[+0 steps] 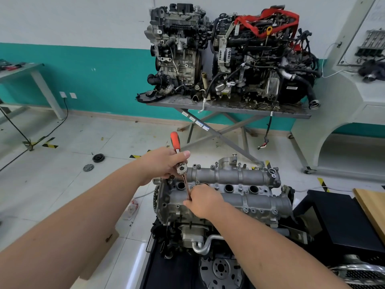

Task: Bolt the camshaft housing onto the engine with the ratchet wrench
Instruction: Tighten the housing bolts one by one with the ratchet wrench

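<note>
While our left hand [164, 163] gripped the ratchet wrench [179, 161] by its chrome head, our right hand [203, 202] pinched its extension bar [186, 187] over the ribbed cast-aluminium camshaft housing [235, 184].

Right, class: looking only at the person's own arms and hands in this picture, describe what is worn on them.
Nothing is worn on either. Both forearms are bare as far back as the picture's lower edge, with no sleeve or cuff in sight. The left hand and right hand are ungloved, and no watch, wristband or ring shows on the parts that can be seen. The short nail of the left thumb is visible.
</note>
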The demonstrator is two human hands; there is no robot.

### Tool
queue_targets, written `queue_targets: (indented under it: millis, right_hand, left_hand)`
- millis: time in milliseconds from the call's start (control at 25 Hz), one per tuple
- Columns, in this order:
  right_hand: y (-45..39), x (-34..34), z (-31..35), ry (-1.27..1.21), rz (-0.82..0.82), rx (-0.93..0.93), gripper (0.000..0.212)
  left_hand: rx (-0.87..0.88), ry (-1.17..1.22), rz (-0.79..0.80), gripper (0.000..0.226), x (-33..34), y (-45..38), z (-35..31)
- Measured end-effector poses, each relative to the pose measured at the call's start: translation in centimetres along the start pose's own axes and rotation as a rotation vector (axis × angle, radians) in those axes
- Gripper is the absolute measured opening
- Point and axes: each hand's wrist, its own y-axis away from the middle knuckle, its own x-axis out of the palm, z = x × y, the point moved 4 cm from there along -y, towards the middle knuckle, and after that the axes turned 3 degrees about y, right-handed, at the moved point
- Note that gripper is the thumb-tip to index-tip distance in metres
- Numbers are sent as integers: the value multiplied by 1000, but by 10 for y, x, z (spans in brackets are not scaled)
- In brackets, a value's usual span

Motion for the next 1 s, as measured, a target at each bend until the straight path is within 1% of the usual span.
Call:
queue_targets:
  millis: [80, 200, 280, 320, 360, 440, 480, 520, 560, 600, 640, 680, 720, 760, 840, 880, 920, 960, 1000]
  right_hand:
    - [0, 0, 0, 2, 3, -1, 31]
    - [-1, 0, -1, 3, -3, -4, 31]
    - [-1, 0, 0, 8, -20, -14, 31]
    - [-1, 0, 0, 3, -33, -16, 31]
    - [0, -1, 0, -9, -46, -18, 31]
    - [0, 0, -1, -30, -51, -18, 31]
    - [2, 0, -1, -35, -61, -20, 30]
    - [3, -1, -1, -45, -87, -23, 29]
    - [5, -3, -1, -67, -118, -30, 27]
    - [7, -4, 0, -99, -139, -44, 25]
    - [8, -6, 1, -128, -140, -70, 24]
    - [8, -7, 4, -131, -120, -103, 23]
    - [7, -8, 5, -105, -90, -122, 20]
    - [7, -10, 5, -73, -75, -111, 18]
    - [6, -12, 2, -77, -59, -54, 25]
    - [5, -11, 1, -84, -51, -43, 27]
    - [4, -10, 1, -83, -45, -41, 24]
    - [4, -9, 0, -83, -41, -44, 20]
    - [4, -8, 0, -87, -37, -41, 21]
  left_hand:
    - [33, 27, -4, 41, -2, 2, 4]
    - [0, 83, 21, 36, -5, 5, -2]
    - [-10, 21, 1, 29, -1, 3, -17]
    - [33, -114, -20, 24, 3, 2, -27]
    - [105, -318, -26, 22, 9, 3, -38]
    - [269, -777, -13, 25, 31, 8, -50]
    - [363, -984, -44, 29, 42, 12, -50]
    - [481, -1141, -130, 35, 50, 15, -48]
    - [630, -1215, -260, 40, 55, 20, -45]
    - [769, -1193, -387, 41, 56, 25, -40]
    - [877, -1076, -503, 40, 54, 29, -33]
    - [902, -890, -573, 40, 49, 30, -24]
    - [854, -650, -576, 41, 45, 29, -13]
    - [754, -377, -545, 40, 46, 26, -1]
    - [478, 210, -446, 40, 60, 20, 17]
    - [330, 518, -364, 45, 69, 16, 22]
    - [201, 767, -295, 53, 75, 11, 22]
    - [114, 941, -243, 54, 77, 8, 20]
    - [57, 1039, -218, 48, 74, 5, 16]
